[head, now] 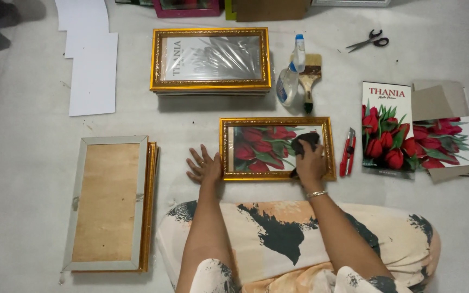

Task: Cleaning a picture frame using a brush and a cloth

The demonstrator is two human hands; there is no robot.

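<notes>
Gold frame [276,174] with the tulip print lies flat on the floor [28,163], centre. Left hand [204,165], spread flat, steadies its left edge. Right hand [310,163] is closed on a dark cloth [304,143] pressed to the glass; hard rubbing could shift the frame toward the red cutter [348,152].

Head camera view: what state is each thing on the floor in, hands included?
Gold frame with tulip print: flat, face up.
Dark cloth: pressed on the glass.
Right hand: gripping the cloth.
Left hand: open, fingers spread, at the frame's left edge.
Frame stack: face up, top one film-wrapped.
Left frames: face down, backing showing.
Scissors: slightly open.
Spray bottle: lying down.
Paintbrush: lying flat.
Red utility knife: lying flat.
</notes>
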